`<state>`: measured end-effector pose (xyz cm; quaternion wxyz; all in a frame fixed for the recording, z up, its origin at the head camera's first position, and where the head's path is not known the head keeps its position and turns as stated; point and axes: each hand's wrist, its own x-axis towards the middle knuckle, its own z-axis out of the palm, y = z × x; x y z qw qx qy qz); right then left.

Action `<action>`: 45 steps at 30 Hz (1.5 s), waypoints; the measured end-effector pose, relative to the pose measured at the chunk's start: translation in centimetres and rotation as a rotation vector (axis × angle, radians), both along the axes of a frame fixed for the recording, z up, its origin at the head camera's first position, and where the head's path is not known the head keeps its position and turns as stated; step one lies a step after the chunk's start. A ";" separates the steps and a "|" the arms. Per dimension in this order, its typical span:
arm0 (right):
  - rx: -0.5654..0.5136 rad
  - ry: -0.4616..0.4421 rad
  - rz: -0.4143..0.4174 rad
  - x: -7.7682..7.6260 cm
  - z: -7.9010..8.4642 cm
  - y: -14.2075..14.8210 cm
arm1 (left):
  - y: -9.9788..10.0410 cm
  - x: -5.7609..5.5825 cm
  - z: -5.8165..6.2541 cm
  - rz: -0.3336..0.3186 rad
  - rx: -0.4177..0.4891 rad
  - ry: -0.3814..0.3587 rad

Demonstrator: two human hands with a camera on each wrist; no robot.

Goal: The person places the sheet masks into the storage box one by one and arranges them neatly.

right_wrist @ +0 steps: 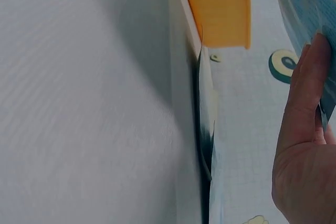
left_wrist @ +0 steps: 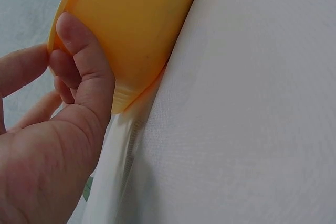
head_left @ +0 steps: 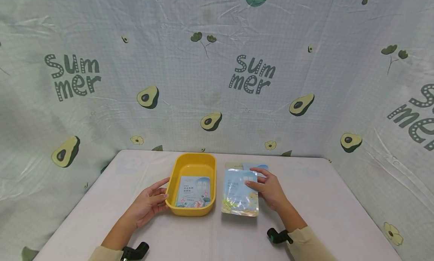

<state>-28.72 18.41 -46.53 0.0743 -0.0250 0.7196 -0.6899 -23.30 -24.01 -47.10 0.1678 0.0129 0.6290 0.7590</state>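
A yellow plastic tray stands on the table, and a pale blue packet with pink flowers lies inside it. My left hand is at the tray's left side, its fingertips pinching the rim; the left wrist view shows bent fingers against the outer wall. To the right of the tray, my right hand grips a shiny light blue sachet by its right edge, thumb on the printed face. The sachet is raised and tilted. Its back, with a barcode, shows in the right wrist view.
Behind the held sachet, a blue packet and a beige one lie on the white table, partly covered from view. A printed avocado cloth hangs around the back and sides. A black wrist camera sits on each wrist.
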 end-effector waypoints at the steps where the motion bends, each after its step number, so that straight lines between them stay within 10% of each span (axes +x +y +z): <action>1: -0.005 0.002 0.001 0.0 0.0 -0.1 | 0.0 0.0 0.0 -0.001 0.002 0.000; 45: -0.036 -0.010 0.059 -1.5 1.3 -7.0 | 0.1 0.0 0.1 0.006 0.006 -0.012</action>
